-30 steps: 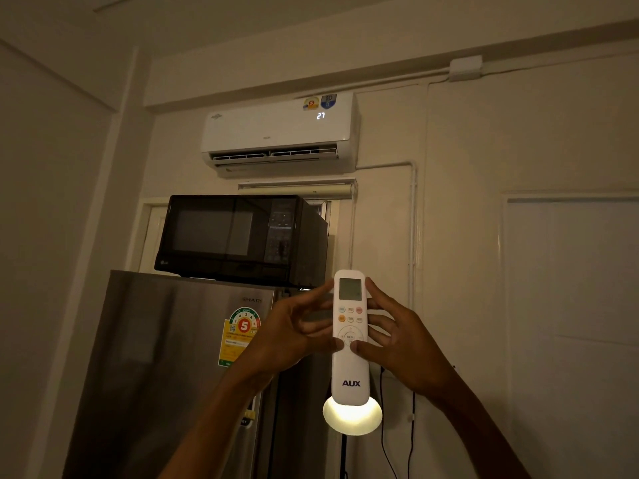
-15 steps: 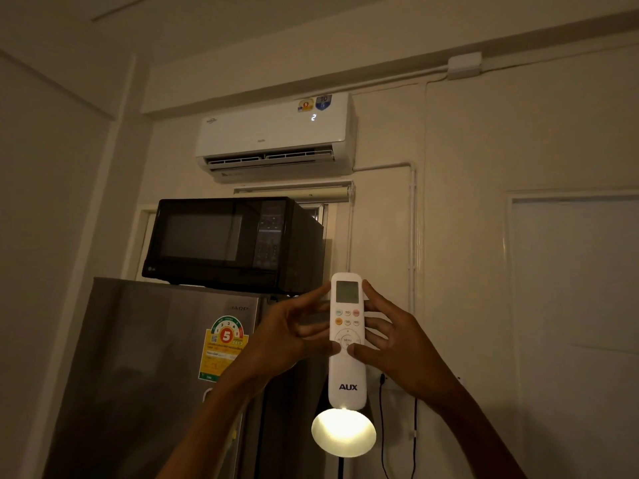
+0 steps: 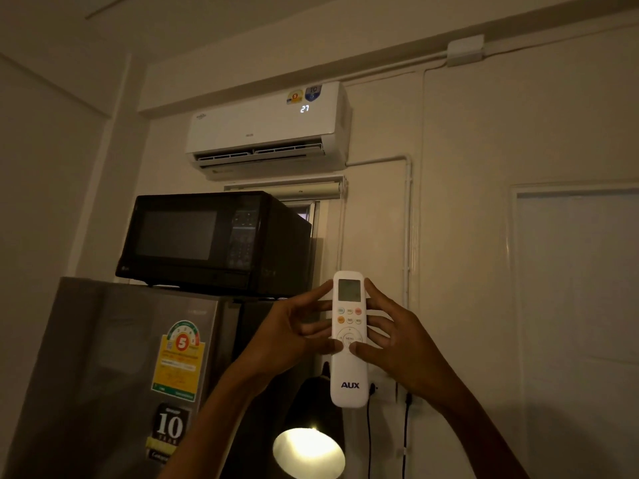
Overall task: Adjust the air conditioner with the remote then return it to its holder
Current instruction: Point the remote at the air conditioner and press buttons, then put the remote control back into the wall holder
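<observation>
I have the white AUX remote (image 3: 349, 338) held upright in front of me, screen end up and aimed toward the wall-mounted air conditioner (image 3: 268, 131), whose panel shows 27. Both hands are on it: my left hand (image 3: 294, 340) cradles its left edge with the fingers fanned out behind and the thumb pressed onto the round menu pad, and my right hand (image 3: 401, 344) wraps the right edge the same way, its thumb meeting the other at the lower rim of that pad. So each hand is clamped around the remote rather than spread free. I judge this to be the adjusting step — thumbs on the pad, unit lit and its louvre open — and the return to the holder has not started. I cannot see a holder anywhere; it may be hidden behind the remote and my hands or off to a side. Below sit a black microwave (image 3: 214, 240) on a steel refrigerator (image 3: 114, 375), and a lit lamp (image 3: 309, 452) glows under the remote's lower end. Next, I reckon, comes a firm press with 1 thumb while keeping the top pointed at the unit, then a check of the 27 readout before looking for the holder.
</observation>
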